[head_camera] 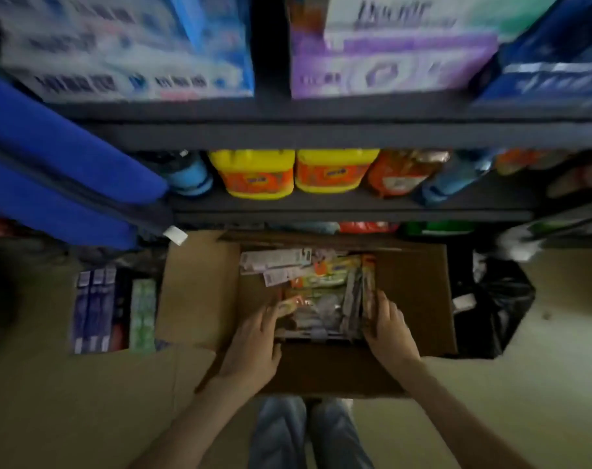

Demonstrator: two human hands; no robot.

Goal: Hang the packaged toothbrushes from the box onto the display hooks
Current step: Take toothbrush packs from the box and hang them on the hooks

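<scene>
Beige shop floor (pixel 84 401) below dark metal shelving (pixel 321 135), seen from a person's head camera. Left hand (pixel 254 336) and right hand (pixel 387 328) reach down into an open brown cardboard box (pixel 413 292), one on each side of the near end of a loose stack of flat, multicoloured packaged toothbrushes (pixel 321 299). Fingers of both hands touch the stack's edges; motion blur hides whether either has closed on a pack. Most packs lie with their long axis running away from the person, toward the shelving, so their short ends face the hands. Two white-and-purple packs (pixel 274 260) at the far left lie crosswise. The stack sits directly ahead of and between the hands, with neither clearly nearer. Lifting it likely calls for a squeeze from both sides, then a rise toward the display hooks, which are out of view. Beside the box stand purple and green cartons (pixel 98 309) at left and a black plastic bag (pixel 490 306) at right. Yellow jugs (pixel 254 174) line the shelf beyond.
</scene>
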